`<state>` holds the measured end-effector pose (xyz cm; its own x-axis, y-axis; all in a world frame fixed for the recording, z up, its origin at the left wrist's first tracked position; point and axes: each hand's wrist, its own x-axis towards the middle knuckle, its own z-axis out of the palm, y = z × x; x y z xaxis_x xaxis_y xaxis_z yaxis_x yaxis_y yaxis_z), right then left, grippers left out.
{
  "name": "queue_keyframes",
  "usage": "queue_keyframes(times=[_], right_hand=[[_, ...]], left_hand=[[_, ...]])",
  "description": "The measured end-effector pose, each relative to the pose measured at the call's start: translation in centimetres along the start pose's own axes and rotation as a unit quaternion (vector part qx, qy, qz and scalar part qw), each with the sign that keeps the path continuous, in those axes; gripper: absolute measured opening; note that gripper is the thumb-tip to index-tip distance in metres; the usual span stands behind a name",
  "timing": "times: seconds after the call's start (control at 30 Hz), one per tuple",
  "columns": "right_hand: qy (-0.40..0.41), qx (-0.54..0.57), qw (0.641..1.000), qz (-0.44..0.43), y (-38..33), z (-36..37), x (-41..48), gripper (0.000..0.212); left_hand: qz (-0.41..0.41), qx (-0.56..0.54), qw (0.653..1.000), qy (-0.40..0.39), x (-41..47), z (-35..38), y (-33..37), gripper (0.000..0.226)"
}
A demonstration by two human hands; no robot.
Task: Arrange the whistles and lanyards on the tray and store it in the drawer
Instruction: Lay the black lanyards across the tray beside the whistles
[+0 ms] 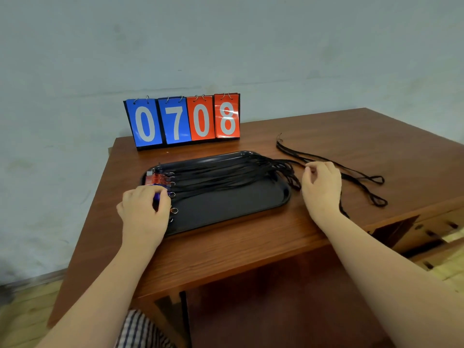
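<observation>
Two bare forearms are reaching up from the bottom of the frame over one brown wooden table (pixel 226 249), with a scrap of checked cloth (pixel 140 330) showing at the lower edge.

At centre left, the left hand (pixel 143 212) is resting on the near left end of one black oval tray (pixel 226 204), its fingers (pixel 150 190) curling down around a blue whistle (pixel 157 196). Just beyond those fingers, red whistles (pixel 154 178) are lying side by side in a row with small metal rings; they are overlapping too much to count.

From the whistles, a bundle of black lanyards (pixel 226 173) is stretching rightward along the tray's far side and spilling over its right rim.

Right of the tray, the right hand (pixel 322 187) is hovering low, thumb and forefinger pinching a thin black cord. That cord belongs to the loose lanyards (pixel 361 175) trailing across the bare table, two looped ends showing.

Farther back, upper centre, one flip scoreboard (pixel 183 120) is standing against a pale wall, showing four cards: blue 0, blue 7, red 0, red 8.
</observation>
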<state>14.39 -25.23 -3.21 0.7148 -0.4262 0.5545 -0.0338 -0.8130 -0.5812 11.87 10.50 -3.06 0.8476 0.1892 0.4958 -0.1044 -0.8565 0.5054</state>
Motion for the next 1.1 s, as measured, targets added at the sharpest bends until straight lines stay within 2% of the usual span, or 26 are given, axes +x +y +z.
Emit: queue_keyframes(times=[0.13, 0.23, 0.37, 0.5, 0.6, 0.77, 0.97, 1.1], right_hand=[[-0.035, -0.125, 0.987, 0.099, 2.9, -1.8, 0.7, 0.033], [-0.066, -0.154, 0.970, 0.177, 4.2, -2.4, 0.7, 0.045], [-0.092, -0.209, 0.960, 0.162, 3.8, -1.8, 1.0, 0.030], [-0.106, -0.241, 0.952, 0.155, 4.0, -1.7, 0.9, 0.027], [-0.080, -0.197, 0.962, 0.170, 4.0, -1.8, 0.8, 0.027], [-0.003, -0.030, 0.973, 0.229, 3.6, -2.5, 0.3, 0.020], [0.007, 0.096, 0.971, 0.220, 1.7, -3.9, -0.5, 0.020], [0.034, 0.192, 0.964, 0.183, -1.1, -5.9, 0.1, 0.018]], left_hand=[[0.026, -0.001, 1.000, 0.009, -0.1, 0.0, 0.0, 0.017], [0.029, 0.008, 1.000, 0.002, 0.0, 0.1, 0.0, 0.018], [0.036, -0.004, 0.999, 0.009, -0.2, 0.1, 0.0, 0.018], [0.053, -0.019, 0.998, 0.027, -0.5, 0.0, 0.1, 0.028], [0.084, -0.020, 0.996, 0.030, -0.7, -0.1, 0.4, 0.025], [0.134, -0.027, 0.990, 0.042, -1.1, -0.4, 0.8, 0.027], [0.177, -0.002, 0.984, 0.026, -1.1, 0.2, 0.5, 0.031], [0.186, 0.011, 0.982, 0.019, -1.2, 0.2, 0.5, 0.023]])
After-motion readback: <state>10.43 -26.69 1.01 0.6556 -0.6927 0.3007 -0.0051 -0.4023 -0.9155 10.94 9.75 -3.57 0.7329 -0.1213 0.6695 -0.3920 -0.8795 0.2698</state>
